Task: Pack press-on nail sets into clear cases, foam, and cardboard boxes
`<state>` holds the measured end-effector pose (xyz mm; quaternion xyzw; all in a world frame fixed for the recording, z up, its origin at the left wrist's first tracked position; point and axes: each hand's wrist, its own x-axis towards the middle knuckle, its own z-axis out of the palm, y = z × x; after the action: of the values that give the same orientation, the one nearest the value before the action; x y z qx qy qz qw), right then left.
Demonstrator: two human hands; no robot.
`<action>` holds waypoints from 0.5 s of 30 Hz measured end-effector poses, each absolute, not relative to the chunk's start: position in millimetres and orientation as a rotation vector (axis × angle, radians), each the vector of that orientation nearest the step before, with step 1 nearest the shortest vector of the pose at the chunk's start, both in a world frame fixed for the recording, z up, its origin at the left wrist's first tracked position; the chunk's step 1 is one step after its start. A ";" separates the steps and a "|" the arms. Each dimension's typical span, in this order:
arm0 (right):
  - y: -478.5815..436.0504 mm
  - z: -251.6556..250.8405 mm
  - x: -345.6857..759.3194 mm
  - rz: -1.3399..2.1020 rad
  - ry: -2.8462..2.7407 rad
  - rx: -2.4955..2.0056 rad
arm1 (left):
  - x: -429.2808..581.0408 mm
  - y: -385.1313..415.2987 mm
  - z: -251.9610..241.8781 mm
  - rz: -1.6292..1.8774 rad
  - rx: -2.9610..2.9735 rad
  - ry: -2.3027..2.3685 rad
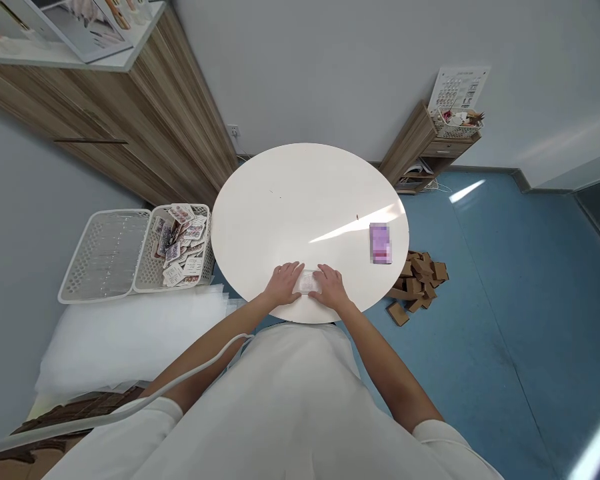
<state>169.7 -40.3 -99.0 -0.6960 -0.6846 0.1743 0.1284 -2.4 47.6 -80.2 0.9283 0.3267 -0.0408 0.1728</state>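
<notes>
At the near edge of the white round table [300, 200], a small clear, whitish plastic piece [308, 281] lies between my two hands; whether it is a bag or a tray I cannot make out. My left hand [283, 283] grips its left side, fingers curved along the far edge and thumb near the close edge. On the opposite side my right hand [329, 285] holds it the same way. A purple, blurred rectangular pack [381, 243] rests on the right part of the table, apart from both hands.
Left of the table stands a white lidded basket [210, 260] holding many printed cards [183, 243]. White foam sheets [130, 340] are stacked below it. Small brown cardboard boxes [415, 280] are piled on the floor at right. A white cable [200, 367] crosses my left arm.
</notes>
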 end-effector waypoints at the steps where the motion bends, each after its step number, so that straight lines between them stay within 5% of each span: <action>1: -40.4 -100.3 169.0 0.541 -2.070 -1.996 | 0.9 47.5 -82.6 -0.147 2.644 0.847; 15: -49.9 -89.7 157.5 0.744 -2.109 -2.073 | 1.3 39.5 -89.0 -0.215 2.630 0.719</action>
<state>157.5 -49.9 -89.7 -0.6791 -0.6908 0.2438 0.0461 1.3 39.5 -89.0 0.9418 0.2575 -0.0770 0.2020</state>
